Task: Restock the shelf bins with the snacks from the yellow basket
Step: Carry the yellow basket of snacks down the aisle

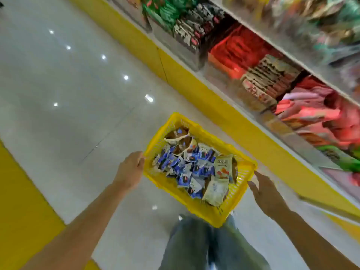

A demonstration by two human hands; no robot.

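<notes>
Gripping the left rim of the yellow basket (194, 204) with curled fingers (140, 159) of the left hand (131, 170); laying straight, close-set fingers (260, 178) of the right hand (267, 193) against its right wall. Heaped with snacks (191, 164), low before jeans (194, 244), beside shelf bins (263, 80).

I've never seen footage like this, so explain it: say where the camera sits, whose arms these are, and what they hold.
There is no machine: one camera worn on a person's head looks down at their own arms. The left hand curls its fingers over the rim of the yellow basket, which is full of small snack packets, mostly blue and white. The right hand lies open by the basket's other side, holding nothing. Whether the basket stands on the grey floor is unclear. To the right, a shelf carries bins of blurred, colourful packets.
</notes>
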